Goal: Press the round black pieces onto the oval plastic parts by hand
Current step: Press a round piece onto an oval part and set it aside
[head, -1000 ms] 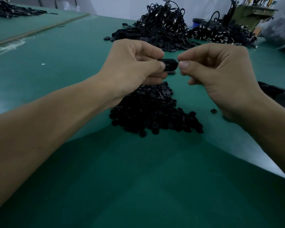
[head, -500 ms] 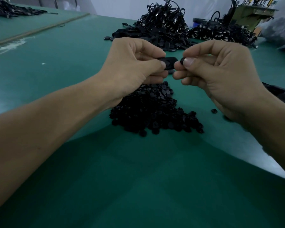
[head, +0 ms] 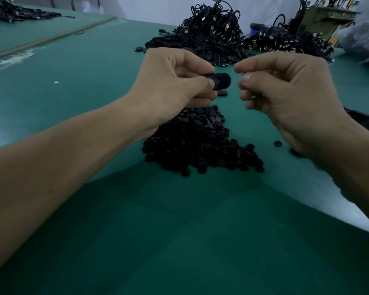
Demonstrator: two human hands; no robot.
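**Trainee:** What is the layout of the station?

**Instructor:** The green table point(head: 73, 86) carries all the stock. At its far side lies a large heap of black corded parts point(head: 211, 33). Nearer, directly below the hands, lies the pile of round black pieces point(head: 196, 143).

**Trainee:** What is the state of the hands?

**Instructor:** The left hand point(head: 173, 86) pinches one oval plastic part point(head: 222, 81) between thumb and forefinger. The part is held above the table with its free end pointing at the right hand point(head: 285, 92). The right hand is just beside the part but not touching it. Its fingers are curled and its thumb tip is close to its forefinger. No round piece is visible there, so I cannot tell whether it holds one. Black on black also hides whether a piece is seated on the oval part.

**Trainee:** Which faults are likely from here?

**Instructor:** There are three, in my judgement.
1. **Misalignment.** A piece pressed on at a tilt probably seats on one side only, or pops off.
2. **Leverage.** Force on the unsupported free end may twist the part out of the pinch. It would drop into the pile below, where it is hard to find.
3. **Slip.** A small piece can escape the fingertips. One stray round piece point(head: 277, 143) lies alone near the right wrist.
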